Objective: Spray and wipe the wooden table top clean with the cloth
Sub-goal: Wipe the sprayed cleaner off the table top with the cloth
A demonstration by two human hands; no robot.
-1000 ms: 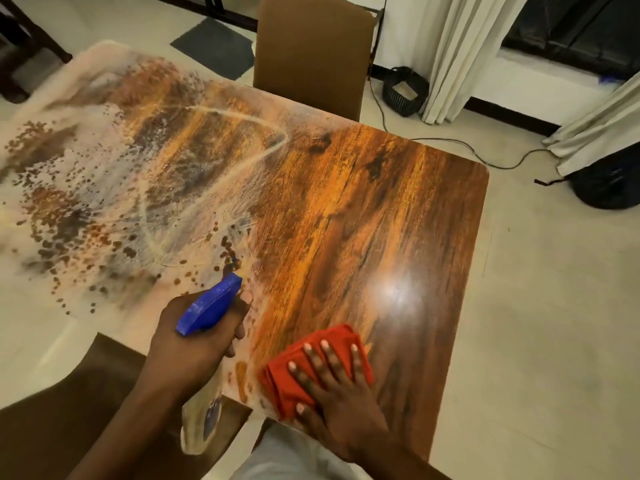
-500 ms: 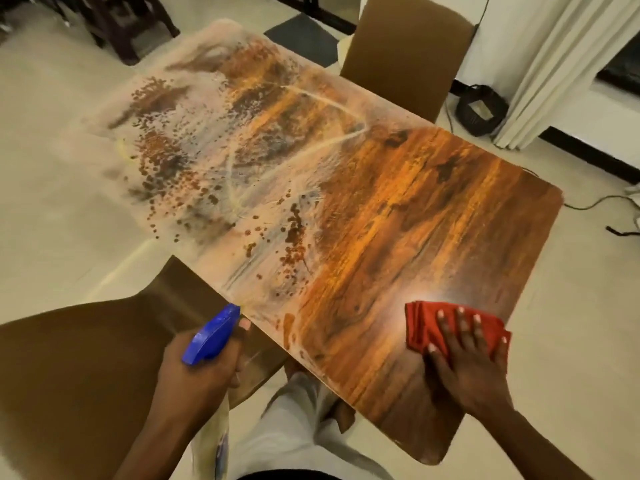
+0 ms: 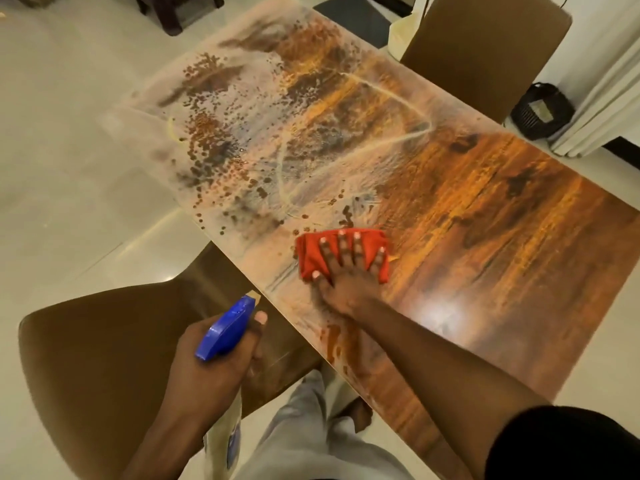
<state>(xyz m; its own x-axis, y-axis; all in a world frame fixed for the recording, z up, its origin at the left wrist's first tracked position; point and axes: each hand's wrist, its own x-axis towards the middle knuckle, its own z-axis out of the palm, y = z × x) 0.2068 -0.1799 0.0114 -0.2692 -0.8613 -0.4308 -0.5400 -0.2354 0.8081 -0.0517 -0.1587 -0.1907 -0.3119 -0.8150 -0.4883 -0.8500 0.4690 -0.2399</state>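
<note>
The wooden table top (image 3: 502, 244) runs from upper left to lower right; its left half is covered in pale spray film and dark droplets, its right half shines orange-brown. A folded red cloth (image 3: 310, 252) lies flat near the table's near edge, at the border of the wet part. My right hand (image 3: 346, 271) presses down on it with fingers spread. My left hand (image 3: 211, 368) holds a spray bottle (image 3: 227, 332) with a blue trigger head, off the table above a chair; the bottle's body hangs below my hand, mostly hidden.
A brown chair (image 3: 104, 358) stands at the table's near side under my left hand. Another brown chair (image 3: 485, 50) stands at the far side. A black object (image 3: 540, 110) and white curtains (image 3: 602, 98) sit on the floor at the right. A dark mat (image 3: 353, 19) lies beyond the table.
My right hand slid the red cloth from the table's right corner leftward and farther in, to the edge of the wet patch. My left hand kept the bottle beside the table.
</note>
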